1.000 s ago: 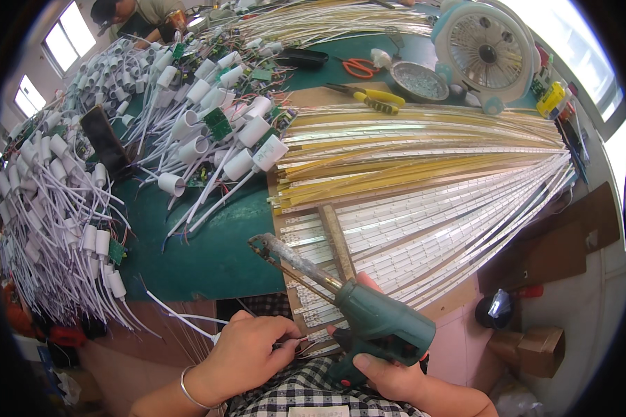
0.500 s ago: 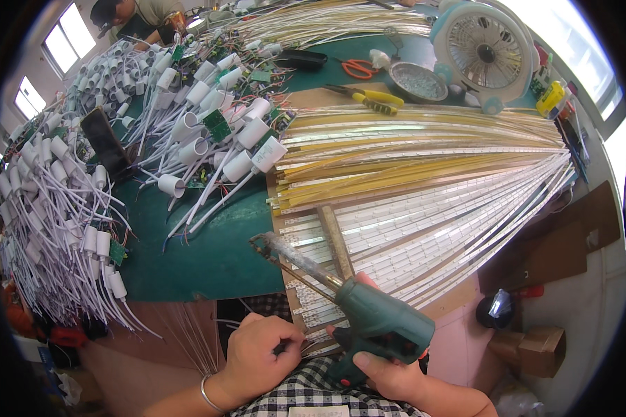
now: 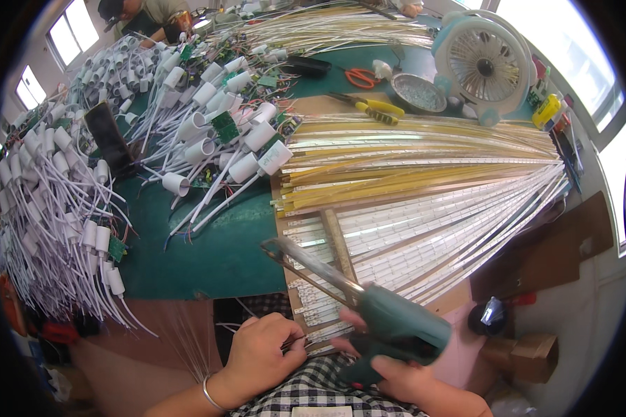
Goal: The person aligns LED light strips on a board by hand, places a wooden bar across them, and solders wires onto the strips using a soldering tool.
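Note:
My right hand is wrapped round the handle of a dark green soldering gun, slightly blurred by motion. Its long metal tip points up and left, above the ends of white LED strips fanned across a brown board. Close to the board's near left corner, my left hand is closed in a pinch beside the nearest strip ends. What lies between its fingertips is too small to make out. A narrow wooden bar rests across the strips. Yellow-edged strips lie beyond them.
White cylindrical caps with cables and circuit boards heap up on the left of the green table. Yellow-handled pliers, orange scissors, a metal bowl and a fan stand behind. A co-worker sits far left.
The soldering gun in my right hand has shifted right and a little down, its tip drawing away from the strip ends. My left hand keeps its pinch in nearly the same place.

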### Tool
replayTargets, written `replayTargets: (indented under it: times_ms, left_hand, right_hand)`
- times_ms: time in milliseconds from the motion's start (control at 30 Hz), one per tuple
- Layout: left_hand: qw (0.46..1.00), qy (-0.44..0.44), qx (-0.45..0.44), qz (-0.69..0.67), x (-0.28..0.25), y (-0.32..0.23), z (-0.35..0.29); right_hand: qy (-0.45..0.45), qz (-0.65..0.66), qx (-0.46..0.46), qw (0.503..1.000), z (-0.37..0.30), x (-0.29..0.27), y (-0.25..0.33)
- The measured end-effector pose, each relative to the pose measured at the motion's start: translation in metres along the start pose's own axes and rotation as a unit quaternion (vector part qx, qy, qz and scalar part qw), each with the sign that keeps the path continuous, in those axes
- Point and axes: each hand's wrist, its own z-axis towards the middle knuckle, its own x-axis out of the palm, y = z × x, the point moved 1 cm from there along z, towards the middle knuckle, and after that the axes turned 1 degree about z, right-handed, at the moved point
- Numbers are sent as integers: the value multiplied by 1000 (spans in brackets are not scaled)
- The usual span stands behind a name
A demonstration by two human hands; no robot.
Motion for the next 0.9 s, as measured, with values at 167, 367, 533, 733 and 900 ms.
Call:
replayTargets:
  times_ms: [167,367,533,733,900]
  left_hand:
    - [992,-63,102,40,6,5,1]
    - [984,-105,143,32,11,12,0]
    - [982,-114,149,23,11,14,-1]
    - [984,-102,146,13,10,15,-2]
    - [985,-101,139,2,10,15,-2]
  right_hand:
    - [-178,-164,-60,968,-69,-12,31]
    - [45,-622,-217,751,-79,-51,26]
    - [-61,-479,-150,863,-82,-48,15]
    - [-90,-419,-83,900,-76,-43,11]
    - [-78,-408,-67,907,-71,-40,13]
